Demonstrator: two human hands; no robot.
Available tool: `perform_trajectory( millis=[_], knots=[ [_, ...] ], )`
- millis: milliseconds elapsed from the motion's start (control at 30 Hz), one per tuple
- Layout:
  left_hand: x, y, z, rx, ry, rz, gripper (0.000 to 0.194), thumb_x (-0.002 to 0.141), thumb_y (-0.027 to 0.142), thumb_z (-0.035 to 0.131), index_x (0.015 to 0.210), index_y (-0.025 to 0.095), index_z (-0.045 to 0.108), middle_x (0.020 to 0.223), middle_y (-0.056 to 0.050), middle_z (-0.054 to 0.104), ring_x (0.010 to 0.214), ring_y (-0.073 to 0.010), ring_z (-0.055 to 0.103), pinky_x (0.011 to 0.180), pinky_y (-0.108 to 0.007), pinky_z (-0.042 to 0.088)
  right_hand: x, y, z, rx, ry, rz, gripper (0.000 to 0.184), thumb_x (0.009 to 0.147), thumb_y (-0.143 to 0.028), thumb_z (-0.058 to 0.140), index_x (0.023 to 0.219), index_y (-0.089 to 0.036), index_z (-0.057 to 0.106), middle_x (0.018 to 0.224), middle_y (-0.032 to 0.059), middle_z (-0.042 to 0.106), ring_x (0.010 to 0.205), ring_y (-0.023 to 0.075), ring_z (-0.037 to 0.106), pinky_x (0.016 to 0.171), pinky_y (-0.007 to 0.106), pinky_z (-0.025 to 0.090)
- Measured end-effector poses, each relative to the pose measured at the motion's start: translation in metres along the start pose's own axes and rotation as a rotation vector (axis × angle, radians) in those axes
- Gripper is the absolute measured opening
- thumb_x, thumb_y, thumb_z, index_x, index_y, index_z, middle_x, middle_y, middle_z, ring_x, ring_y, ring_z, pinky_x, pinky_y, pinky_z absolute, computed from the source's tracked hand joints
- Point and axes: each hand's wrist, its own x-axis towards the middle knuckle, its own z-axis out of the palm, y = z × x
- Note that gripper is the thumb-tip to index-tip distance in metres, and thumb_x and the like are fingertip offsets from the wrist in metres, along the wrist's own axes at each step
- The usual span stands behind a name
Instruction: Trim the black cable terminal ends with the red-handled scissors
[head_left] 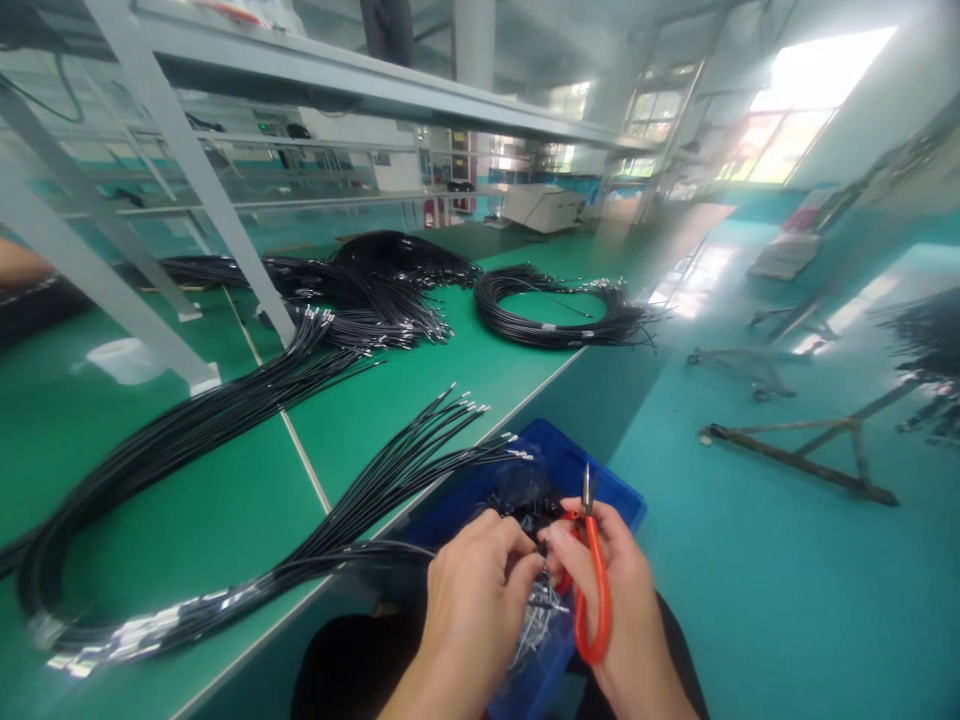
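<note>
A silver-tipped black cable bundle (375, 495) curves across the green desk (442, 372), the left hand (474, 585) pinches an indistinct small piece (542, 556) over the blue plastic bin (634, 505), and the right hand (626, 590) grasps red-handled metal pliers (598, 580), best angled clear of the pinch.

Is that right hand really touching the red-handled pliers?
Touching: the head view shows the red-handled pliers held in the right hand, one handle lying across it.
</note>
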Motion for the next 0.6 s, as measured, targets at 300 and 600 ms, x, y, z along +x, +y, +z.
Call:
perform_trajectory(
  millis=[300,600],
  knots=[
    [-0.006,0.001,0.019,0.342,0.182,0.145,0.019,0.083,0.016,0.049,0.066,0.02,0.056,0.07,-0.003,0.057,0.065,-0.0169,0.053,0.055,-0.027,0.032,0.007,0.005,-0.006,-0.324,0.036,-0.065,0.038,0.066,-0.027,0.074,0.094,-0.022,0.05,0.074,-0.0007,0.063,0.064,0.0178,0.061,0.058,0.027,0.048],
    [0.005,-0.011,0.006,-0.003,0.089,0.035,0.014,0.081,0.016,0.052,0.069,0.021,0.058,0.07,0.001,0.057,0.069,-0.0151,0.055,0.057,-0.023,0.035,-0.018,0.002,-0.008,-0.445,-0.101,-0.204,0.027,0.067,-0.022,0.067,0.093,-0.023,0.056,0.078,0.001,0.064,0.072,0.0185,0.062,0.066,0.027,0.049]
  ],
)
